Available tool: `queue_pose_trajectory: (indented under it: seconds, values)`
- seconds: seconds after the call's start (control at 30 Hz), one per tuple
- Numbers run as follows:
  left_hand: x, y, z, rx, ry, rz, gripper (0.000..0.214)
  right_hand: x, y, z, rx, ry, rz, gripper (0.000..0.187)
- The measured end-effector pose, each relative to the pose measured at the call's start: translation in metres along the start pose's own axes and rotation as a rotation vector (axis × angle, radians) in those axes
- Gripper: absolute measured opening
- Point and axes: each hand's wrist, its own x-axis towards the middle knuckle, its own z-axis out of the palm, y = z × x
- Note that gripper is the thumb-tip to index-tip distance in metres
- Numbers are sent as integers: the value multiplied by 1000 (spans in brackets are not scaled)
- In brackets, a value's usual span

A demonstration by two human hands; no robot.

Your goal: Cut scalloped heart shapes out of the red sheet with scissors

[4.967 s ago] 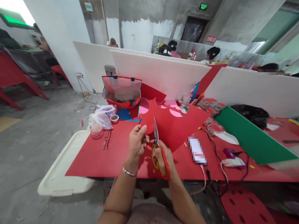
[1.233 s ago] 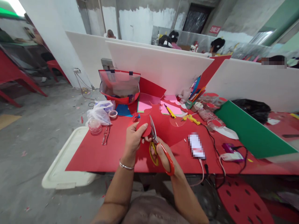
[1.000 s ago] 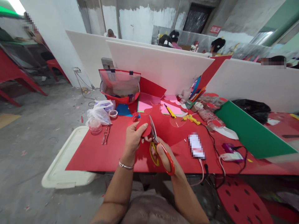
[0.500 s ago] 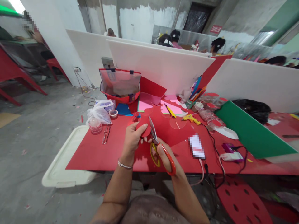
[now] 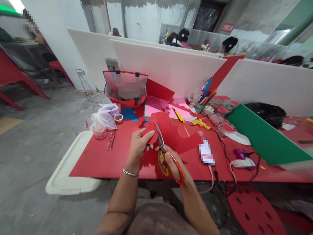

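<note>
One red disc (image 5: 152,136) sat pinched in the left hand (image 5: 138,142); beside it, the right hand (image 5: 173,165) gripped scissors (image 5: 161,146), seemingly mid-trim; further snipping likely called for steady turning.

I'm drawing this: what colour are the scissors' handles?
Orange-red and yellow handles, in the head view.

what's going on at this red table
A person's left hand grips a rounded red piece, while the right hand holds scissors with their blades at its edge. A yellow glue gun and a yellow cutter lie farther back on the table.
</note>
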Motion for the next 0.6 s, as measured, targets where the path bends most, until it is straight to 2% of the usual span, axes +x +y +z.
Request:
queue_pose_trajectory:
  seconds: [0.43, 0.6]
  values:
    - [0, -1, 2, -10, -14, -15, 36, -4, 4, -1, 58, -3, 1, 38]
    - [-9, -4, 15, -79, 68, 36, 36, -3, 1, 11, 94, 57, -46, 44]
